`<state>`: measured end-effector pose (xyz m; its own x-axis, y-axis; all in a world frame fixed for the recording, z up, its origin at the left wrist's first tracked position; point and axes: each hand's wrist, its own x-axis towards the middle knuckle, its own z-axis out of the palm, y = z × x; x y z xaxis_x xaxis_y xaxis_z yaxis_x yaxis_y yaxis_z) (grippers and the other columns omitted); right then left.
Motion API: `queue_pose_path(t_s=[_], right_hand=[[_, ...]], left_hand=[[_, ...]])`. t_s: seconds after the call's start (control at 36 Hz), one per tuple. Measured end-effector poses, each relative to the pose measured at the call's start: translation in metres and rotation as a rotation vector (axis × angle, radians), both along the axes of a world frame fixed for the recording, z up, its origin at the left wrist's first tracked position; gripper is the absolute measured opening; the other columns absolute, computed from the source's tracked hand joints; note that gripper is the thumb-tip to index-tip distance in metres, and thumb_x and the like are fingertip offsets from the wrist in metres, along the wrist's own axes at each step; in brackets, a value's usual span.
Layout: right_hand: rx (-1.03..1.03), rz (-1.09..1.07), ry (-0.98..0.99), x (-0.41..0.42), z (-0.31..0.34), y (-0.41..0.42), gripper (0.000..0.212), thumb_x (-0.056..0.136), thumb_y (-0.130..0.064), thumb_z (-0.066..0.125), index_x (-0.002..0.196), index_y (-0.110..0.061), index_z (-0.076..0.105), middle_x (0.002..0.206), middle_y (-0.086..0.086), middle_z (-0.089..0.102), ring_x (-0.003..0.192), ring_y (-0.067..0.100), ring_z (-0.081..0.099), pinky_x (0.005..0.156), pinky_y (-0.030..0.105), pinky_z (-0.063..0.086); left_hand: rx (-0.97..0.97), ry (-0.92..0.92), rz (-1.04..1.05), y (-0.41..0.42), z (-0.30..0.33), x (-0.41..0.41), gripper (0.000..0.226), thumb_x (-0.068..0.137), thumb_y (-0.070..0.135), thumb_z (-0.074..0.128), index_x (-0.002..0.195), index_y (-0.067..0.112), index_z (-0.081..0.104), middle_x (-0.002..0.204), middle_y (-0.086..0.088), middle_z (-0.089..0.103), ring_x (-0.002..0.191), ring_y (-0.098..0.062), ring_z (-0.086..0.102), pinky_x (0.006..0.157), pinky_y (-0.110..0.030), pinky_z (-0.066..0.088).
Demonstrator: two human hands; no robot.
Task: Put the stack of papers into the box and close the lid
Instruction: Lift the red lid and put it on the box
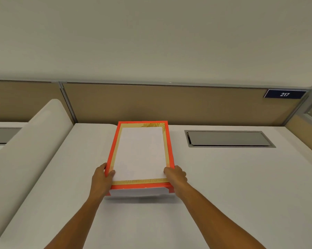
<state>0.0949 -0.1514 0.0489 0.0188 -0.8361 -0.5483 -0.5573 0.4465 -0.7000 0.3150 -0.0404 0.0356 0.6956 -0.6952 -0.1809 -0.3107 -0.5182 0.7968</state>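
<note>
An orange box lies lengthwise on the white desk, straight ahead of me. Inside its orange border is a yellow patterned surface, and a white stack of papers lies flat on that. I cannot tell whether this surface is the box's floor or its shut lid; no separate lid shows. A white patch shows in a cut-out of the box's near wall. My left hand grips the near left corner, thumb on the papers. My right hand grips the near right corner the same way.
The white desk spreads to both sides of the box. A grey cable hatch is set into it at the back right. A tan partition with a "217" sign closes the back. A white rounded divider runs along the left.
</note>
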Motion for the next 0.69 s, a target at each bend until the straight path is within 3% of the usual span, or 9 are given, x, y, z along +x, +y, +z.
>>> queue_pose_path(t_s=[0.17, 0.39, 0.53, 0.69], right_hand=[[-0.012, 0.045, 0.098, 0.001, -0.006, -0.003, 0.040, 0.089, -0.039, 0.051, 0.125, -0.023, 0.045, 0.119, 0.007, 0.052, 0.108, 0.026, 0.054, 0.090, 0.041, 0.056], [0.006, 0.085, 0.045, -0.001, -0.026, -0.011, 0.065, 0.083, -0.047, 0.050, 0.143, -0.032, 0.030, 0.125, 0.005, 0.054, 0.109, 0.027, 0.058, 0.093, 0.047, 0.056], [0.019, 0.098, 0.049, 0.000, -0.036, -0.016, 0.069, 0.082, -0.048, 0.049, 0.145, -0.034, 0.026, 0.125, 0.004, 0.054, 0.107, 0.027, 0.059, 0.089, 0.047, 0.058], [-0.001, 0.133, 0.128, 0.000, -0.032, -0.008, 0.067, 0.090, -0.045, 0.050, 0.150, -0.032, 0.021, 0.131, 0.006, 0.049, 0.115, 0.026, 0.054, 0.096, 0.045, 0.055]], left_hand=[[0.031, -0.037, -0.040, 0.001, 0.002, -0.001, 0.047, 0.097, 0.026, 0.055, 0.139, 0.007, 0.044, 0.135, -0.015, 0.053, 0.119, -0.038, 0.055, 0.101, -0.053, 0.046], [0.054, -0.045, -0.065, -0.002, 0.000, -0.001, 0.047, 0.098, 0.024, 0.055, 0.140, 0.006, 0.043, 0.135, -0.015, 0.053, 0.120, -0.037, 0.055, 0.102, -0.051, 0.045], [0.059, -0.029, -0.069, -0.003, -0.008, 0.002, 0.048, 0.098, 0.025, 0.054, 0.141, 0.007, 0.042, 0.137, -0.014, 0.051, 0.122, -0.037, 0.054, 0.103, -0.051, 0.044], [0.118, -0.072, -0.102, -0.006, -0.025, 0.012, 0.053, 0.096, 0.029, 0.056, 0.142, 0.008, 0.040, 0.138, -0.016, 0.050, 0.122, -0.036, 0.054, 0.102, -0.051, 0.045]])
